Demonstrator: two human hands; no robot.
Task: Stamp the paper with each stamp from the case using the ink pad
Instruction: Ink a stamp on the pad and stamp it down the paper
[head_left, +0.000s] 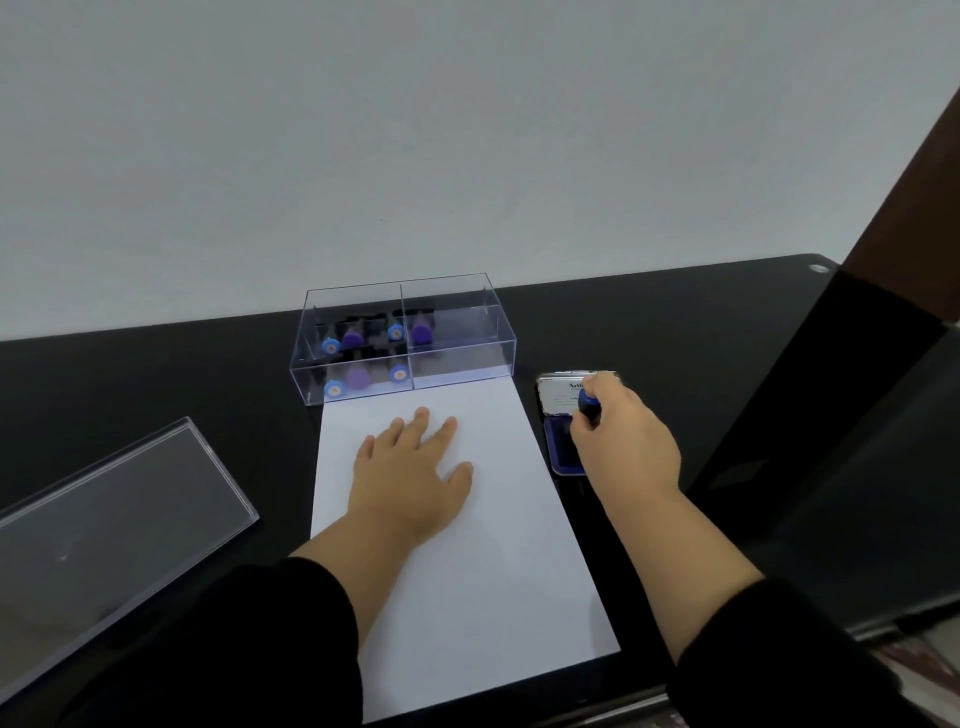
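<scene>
A white sheet of paper (498, 545) lies on the black table with no marks visible on it. My left hand (413, 475) rests flat on the sheet, fingers straight. To the right sits an open ink pad (560, 441) with its lid (561, 392) raised. My right hand (621, 441) grips a blue-topped stamp (588, 402) upright over the pad's dark ink; its base is hidden by my fingers. Behind the paper stands a clear plastic case (457, 332) holding several blue and purple stamps (358, 376) in its left compartments.
The case's clear lid (119, 514) lies flat at the left on the black table (208, 374). A pale wall rises just behind the case. A dark brown post (904, 208) stands at the right. The table's front edge runs below the paper.
</scene>
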